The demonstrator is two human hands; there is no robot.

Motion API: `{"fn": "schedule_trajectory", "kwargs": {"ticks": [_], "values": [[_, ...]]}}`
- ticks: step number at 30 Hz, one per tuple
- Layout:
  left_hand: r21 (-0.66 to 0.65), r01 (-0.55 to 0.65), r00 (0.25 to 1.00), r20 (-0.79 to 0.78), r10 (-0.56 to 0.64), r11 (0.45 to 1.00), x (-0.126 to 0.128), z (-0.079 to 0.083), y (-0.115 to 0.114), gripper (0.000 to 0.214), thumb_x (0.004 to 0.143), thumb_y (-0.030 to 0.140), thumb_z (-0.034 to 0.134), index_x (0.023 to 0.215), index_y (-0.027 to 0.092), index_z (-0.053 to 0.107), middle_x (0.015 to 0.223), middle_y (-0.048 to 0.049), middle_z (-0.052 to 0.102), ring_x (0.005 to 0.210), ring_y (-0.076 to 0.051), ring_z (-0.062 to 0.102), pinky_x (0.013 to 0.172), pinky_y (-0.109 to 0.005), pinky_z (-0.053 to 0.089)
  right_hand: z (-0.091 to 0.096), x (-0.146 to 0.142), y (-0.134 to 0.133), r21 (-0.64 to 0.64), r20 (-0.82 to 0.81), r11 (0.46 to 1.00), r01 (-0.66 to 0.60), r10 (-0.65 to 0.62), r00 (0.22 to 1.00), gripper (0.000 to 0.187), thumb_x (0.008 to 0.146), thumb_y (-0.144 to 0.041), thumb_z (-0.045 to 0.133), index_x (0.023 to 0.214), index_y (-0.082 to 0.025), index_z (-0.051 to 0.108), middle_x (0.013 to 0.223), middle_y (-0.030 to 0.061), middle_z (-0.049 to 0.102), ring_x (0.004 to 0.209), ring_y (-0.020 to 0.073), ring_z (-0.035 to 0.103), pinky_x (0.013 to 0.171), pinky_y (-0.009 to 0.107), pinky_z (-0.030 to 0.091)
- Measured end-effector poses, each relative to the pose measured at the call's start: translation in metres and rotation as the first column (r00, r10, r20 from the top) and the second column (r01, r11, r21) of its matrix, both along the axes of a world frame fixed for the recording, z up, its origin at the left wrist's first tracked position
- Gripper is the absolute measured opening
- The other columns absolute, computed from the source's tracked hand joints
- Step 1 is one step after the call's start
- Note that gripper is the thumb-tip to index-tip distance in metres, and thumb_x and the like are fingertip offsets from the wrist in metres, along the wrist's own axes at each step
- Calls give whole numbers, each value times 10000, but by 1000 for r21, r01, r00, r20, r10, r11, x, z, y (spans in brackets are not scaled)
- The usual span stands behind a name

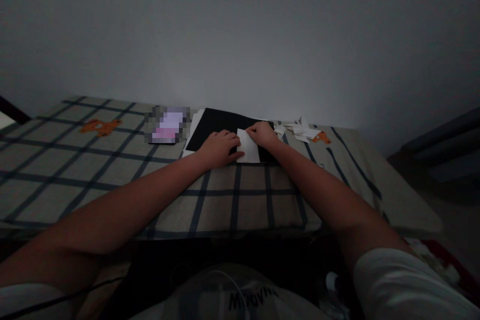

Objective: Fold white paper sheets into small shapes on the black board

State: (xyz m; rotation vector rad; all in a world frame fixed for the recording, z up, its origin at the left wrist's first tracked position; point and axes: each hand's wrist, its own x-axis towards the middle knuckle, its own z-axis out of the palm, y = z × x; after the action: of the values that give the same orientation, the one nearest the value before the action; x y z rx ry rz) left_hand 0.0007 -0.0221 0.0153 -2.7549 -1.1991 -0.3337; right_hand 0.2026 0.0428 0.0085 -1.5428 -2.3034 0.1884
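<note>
A small folded piece of white paper (pixel 248 147) lies on a flat black board or folder (pixel 217 122), its lower edge near the board's front edge. My left hand (pixel 220 149) rests on the board at the paper's left side, fingers spread and thumb touching the paper's lower left. At the upper right corner of the paper, my right hand (pixel 261 135) is closed, with thumb and fingertips pinching the sheet. A vertical crease seems to run down the paper. Some white sheets (pixel 197 119) stick out from beneath the board on the left.
Several folded white paper shapes (pixel 302 130) lie right of the board. To the left is a phone (pixel 167 127), its screen lit and blurred. A checked cloth (pixel 123 155) with orange bear prints covers the table, which meets a plain wall (pixel 240 35) behind.
</note>
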Motion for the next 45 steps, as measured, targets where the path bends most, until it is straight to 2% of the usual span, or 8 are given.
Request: {"fn": "schedule_trajectory", "kwargs": {"ticks": [4,7,13,20,36,45], "values": [[-1,0,1000,2,0,1000,0,1,-1,376,944,514,469,1131,230,631,1250,-64,621,1154,-275,511,870,-397,413,-2,2,-3,51,-18,999,8,-8,1000,296,905,-233,503,934,-154,787,864,67,731,799,189,626,728,276,416],[-8,-7,1000,0,7,1000,0,1,-1,384,946,520,459,1133,232,632,1254,-67,619,1164,-273,507,877,-393,411,-1,4,-8,94,40,995,-25,21,999,318,939,-264,482,957,-146,777,923,91,723,850,196,619,771,289,414],[-6,-8,1000,5,8,1000,0,1,-2,385,944,522,460,1128,234,637,1251,-66,620,1160,-271,510,871,-389,412,2,9,-23,97,158,985,-141,125,979,299,951,-237,476,922,-137,756,945,103,694,865,192,588,774,289,387],[-3,-13,1000,1,13,1000,1,3,-4,378,949,514,458,1128,234,640,1258,-62,616,1169,-275,505,867,-396,414,9,8,-45,53,224,985,-165,149,963,314,969,-264,444,954,-144,733,985,108,673,863,182,560,735,273,364],[-11,-12,1000,7,12,1000,1,2,-3,371,938,500,477,1129,227,641,1269,-66,613,1178,-277,501,882,-397,411,6,13,-89,83,254,957,-278,249,935,320,981,-281,438,899,-171,727,916,73,667,779,166,563,667,283,341],[-13,-18,1000,13,19,1000,2,0,-2,366,934,508,487,1104,224,643,1255,-71,620,1178,-287,504,877,-401,411,-5,19,-91,138,174,920,-367,342,923,296,973,-256,464,882,-160,729,875,74,658,806,169,574,716,282,385]]}}
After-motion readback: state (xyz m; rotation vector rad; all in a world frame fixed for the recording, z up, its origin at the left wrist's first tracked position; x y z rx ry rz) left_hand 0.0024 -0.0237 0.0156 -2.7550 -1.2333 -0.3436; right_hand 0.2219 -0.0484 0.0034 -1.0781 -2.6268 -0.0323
